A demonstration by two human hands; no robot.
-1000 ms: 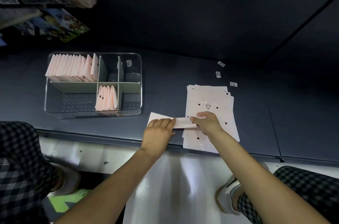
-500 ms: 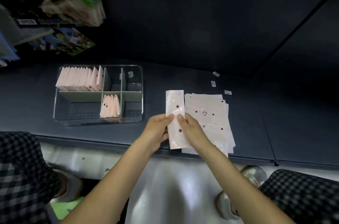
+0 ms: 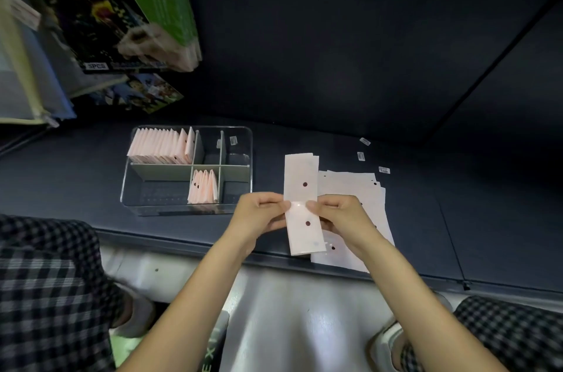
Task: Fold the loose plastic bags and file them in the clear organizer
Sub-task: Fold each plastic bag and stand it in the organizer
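We note the left hand (image 3: 259, 214) and right hand (image 3: 344, 216) each pinching a long edge of the folded strip (image 3: 301, 204), which lies near the front lip of the dark shelf (image 3: 426, 219), overlapping the loose bag stack (image 3: 353, 191). The clear organizer (image 3: 248, 158) sits left; its rear-left and middle-front compartments hold folded bags. Bare shelf lies right. A hanging pack (image 3: 94, 66) reads "5PCS".

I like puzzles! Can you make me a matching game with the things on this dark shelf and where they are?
Things:
1. long folded pink plastic strip
2. flat stack of loose pink bags
3. clear plastic organizer box
4. small white sticker labels

Places:
A. left of the hands
B. pinched between both hands
C. beyond the stack
D. under the right hand

Pairs: 1-B, 2-D, 3-A, 4-C
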